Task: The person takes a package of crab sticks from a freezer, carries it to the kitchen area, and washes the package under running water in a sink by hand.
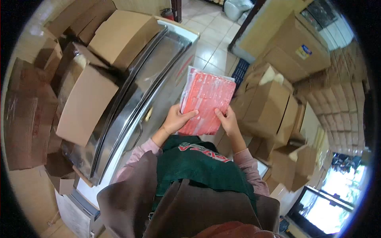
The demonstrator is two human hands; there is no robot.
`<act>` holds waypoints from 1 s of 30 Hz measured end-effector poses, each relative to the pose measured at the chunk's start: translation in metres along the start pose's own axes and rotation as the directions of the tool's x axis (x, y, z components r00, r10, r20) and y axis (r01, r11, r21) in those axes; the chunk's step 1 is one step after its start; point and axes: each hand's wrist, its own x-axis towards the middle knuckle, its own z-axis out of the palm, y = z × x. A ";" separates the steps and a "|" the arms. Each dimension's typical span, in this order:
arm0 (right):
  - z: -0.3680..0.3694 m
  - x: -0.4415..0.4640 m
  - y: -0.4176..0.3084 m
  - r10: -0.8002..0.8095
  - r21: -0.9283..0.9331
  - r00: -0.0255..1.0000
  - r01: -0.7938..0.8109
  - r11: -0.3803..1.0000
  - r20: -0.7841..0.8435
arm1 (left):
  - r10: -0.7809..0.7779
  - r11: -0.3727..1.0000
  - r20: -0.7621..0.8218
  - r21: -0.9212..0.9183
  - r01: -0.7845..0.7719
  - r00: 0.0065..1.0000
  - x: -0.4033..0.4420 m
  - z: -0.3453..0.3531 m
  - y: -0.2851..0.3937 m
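Note:
In front of my body is a flat clear-plastic pack of red-and-white sticks [209,93], which look like crab sticks. My left hand [180,119] grips its lower left edge, thumb across the front. At the lower right edge, my right hand [228,119] holds the pack with its thumb on the front face. The fingers behind the pack are mostly hidden. Just to the left stands a chest freezer [156,81] with sliding glass lids.
Cardboard boxes [87,105] sit on top of the freezer. More cartons [266,105] are stacked along the right side. Tiled floor [210,37] runs ahead through a doorway, with a dark mat [240,71] beside it. A bright glass door [321,208] is at lower right.

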 end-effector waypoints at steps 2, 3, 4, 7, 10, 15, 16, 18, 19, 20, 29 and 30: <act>-0.004 0.048 -0.010 0.013 0.021 0.997 -0.014 1.000 0.071 | -0.024 0.997 -0.101 0.075 0.032 0.995 0.029 0.002 0.031; -0.004 0.074 -0.013 0.008 -0.008 0.996 -0.008 1.000 0.085 | -0.015 0.998 -0.114 0.064 0.022 0.993 0.047 0.002 0.043; -0.005 0.101 -0.016 0.000 -0.037 0.995 0.003 0.999 0.099 | -0.053 0.990 -0.152 0.121 0.072 0.987 0.066 0.000 0.052; -0.014 0.169 -0.019 0.003 -0.109 0.991 0.011 0.994 0.134 | 0.005 0.990 -0.201 0.141 0.024 0.979 0.130 -0.005 0.063; -0.022 0.242 -0.041 -0.124 -0.073 0.984 0.134 0.988 0.130 | 0.145 0.989 -0.209 0.067 -0.134 0.967 0.213 -0.008 0.085; -0.067 0.332 -0.073 0.057 -0.094 0.989 -0.044 0.995 0.140 | 0.107 0.992 -0.195 -0.045 -0.118 0.975 0.331 -0.001 0.115; -0.077 0.340 -0.069 0.114 -0.075 0.980 -0.103 0.992 0.162 | 0.131 0.988 -0.230 -0.046 -0.145 0.964 0.345 0.001 0.115; -0.095 0.366 -0.071 0.172 -0.117 0.972 -0.154 0.981 0.159 | 0.117 0.990 -0.246 -0.042 -0.131 0.962 0.383 -0.002 0.117; -0.102 0.382 -0.072 0.237 -0.163 0.959 -0.212 0.964 0.154 | 0.097 0.993 -0.268 -0.044 -0.113 0.959 0.405 -0.004 0.119; -0.105 0.399 -0.073 0.234 -0.108 0.960 -0.219 0.970 0.155 | 0.080 0.994 -0.300 -0.053 -0.101 0.950 0.426 -0.003 0.125; -0.137 0.627 -0.083 0.335 -0.133 0.876 -0.307 0.942 0.349 | -0.117 0.957 -0.531 -0.287 -0.049 0.839 0.614 -0.017 0.113; -0.138 0.652 -0.081 0.403 -0.177 0.812 -0.363 0.915 0.421 | -0.138 0.963 -0.580 -0.268 -0.028 0.803 0.624 -0.020 0.111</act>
